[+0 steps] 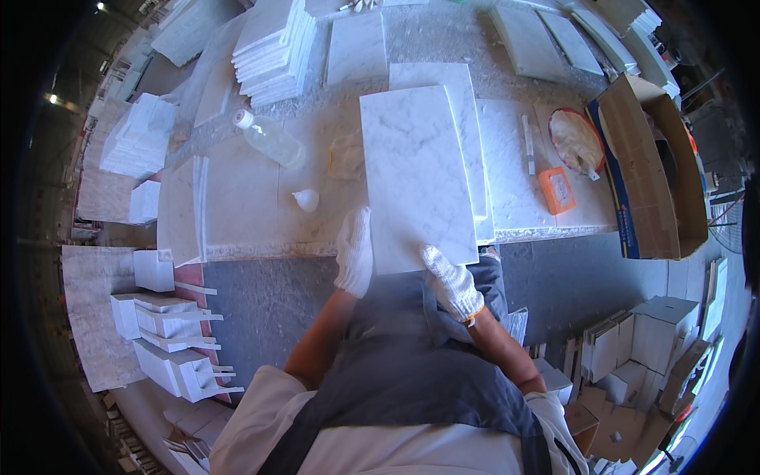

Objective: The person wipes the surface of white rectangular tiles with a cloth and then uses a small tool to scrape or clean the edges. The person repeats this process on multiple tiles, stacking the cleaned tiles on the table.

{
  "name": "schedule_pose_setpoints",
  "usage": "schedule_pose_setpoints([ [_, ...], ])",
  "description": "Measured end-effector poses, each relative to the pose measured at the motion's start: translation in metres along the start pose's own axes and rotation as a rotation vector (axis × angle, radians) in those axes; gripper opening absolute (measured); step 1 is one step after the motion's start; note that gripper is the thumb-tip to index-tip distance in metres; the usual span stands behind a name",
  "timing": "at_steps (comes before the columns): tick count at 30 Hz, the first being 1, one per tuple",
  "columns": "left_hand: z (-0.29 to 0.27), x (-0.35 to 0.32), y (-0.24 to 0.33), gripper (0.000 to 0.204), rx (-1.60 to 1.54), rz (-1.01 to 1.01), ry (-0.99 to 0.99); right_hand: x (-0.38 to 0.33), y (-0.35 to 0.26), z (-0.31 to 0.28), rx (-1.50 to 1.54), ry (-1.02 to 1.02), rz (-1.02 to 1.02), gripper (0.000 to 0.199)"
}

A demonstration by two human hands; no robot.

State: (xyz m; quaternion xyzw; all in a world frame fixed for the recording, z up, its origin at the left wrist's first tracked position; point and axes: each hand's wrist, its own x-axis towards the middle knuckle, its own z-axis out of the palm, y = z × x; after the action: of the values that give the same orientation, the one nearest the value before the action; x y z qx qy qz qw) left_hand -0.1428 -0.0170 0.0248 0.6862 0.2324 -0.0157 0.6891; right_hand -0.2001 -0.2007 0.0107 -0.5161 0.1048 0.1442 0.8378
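Dark apron (427, 388); marble slab (418, 174) between left grip (355, 253), right grip (454, 285)

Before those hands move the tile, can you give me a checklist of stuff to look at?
1. Left hand gloved and at the tile's left edge: ok.
2. Right hand gloved, thumb over the near right corner: ok.
3. Tile wholly over the table: not ok, in this view its near end reaches past the front edge.
4. Tile apart from the tiles behind: cannot tell, it overlaps them in view.
5. Bottle apart from the tile: ok.
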Motion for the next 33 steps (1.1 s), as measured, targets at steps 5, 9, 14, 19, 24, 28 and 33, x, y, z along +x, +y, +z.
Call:
schedule_pose_setpoints([
  [5, 0.007, 0.035, 0.012, 0.042, -0.116, 0.233, 0.034, -0.012, -0.027, 0.015, -0.105, 0.064, 0.099, 0.048],
  [9, 0.024, 0.071, 0.026, 0.041, -0.076, 0.279, 0.099, -0.021, -0.045, 0.024, -0.386, 0.047, -0.153, 0.043],
  [14, 0.054, 0.107, 0.042, 0.042, -0.219, 0.393, 0.085, -0.019, -0.045, 0.027, -0.37, 0.094, -0.077, 0.041],
  [19, 0.058, 0.124, 0.052, 0.042, 0.03, 0.438, 0.151, -0.016, -0.048, 0.009, -0.2, 0.093, -0.151, 0.04],
  [24, 0.063, 0.155, 0.049, 0.046, -0.043, 0.317, 0.192, -0.016, -0.069, -0.022, 0.171, 0.133, -0.076, 0.038],
  [28, 0.072, 0.184, 0.019, 0.044, 0.679, 0.58, 0.333, -0.008, -0.082, -0.057, 0.501, 0.249, 0.012, 0.044],
  [33, 0.083, 0.224, -0.016, 0.037, 1.093, 1.022, 0.351, 0.008, -0.071, -0.089, 0.734, 0.207, -0.122, 0.061],
])
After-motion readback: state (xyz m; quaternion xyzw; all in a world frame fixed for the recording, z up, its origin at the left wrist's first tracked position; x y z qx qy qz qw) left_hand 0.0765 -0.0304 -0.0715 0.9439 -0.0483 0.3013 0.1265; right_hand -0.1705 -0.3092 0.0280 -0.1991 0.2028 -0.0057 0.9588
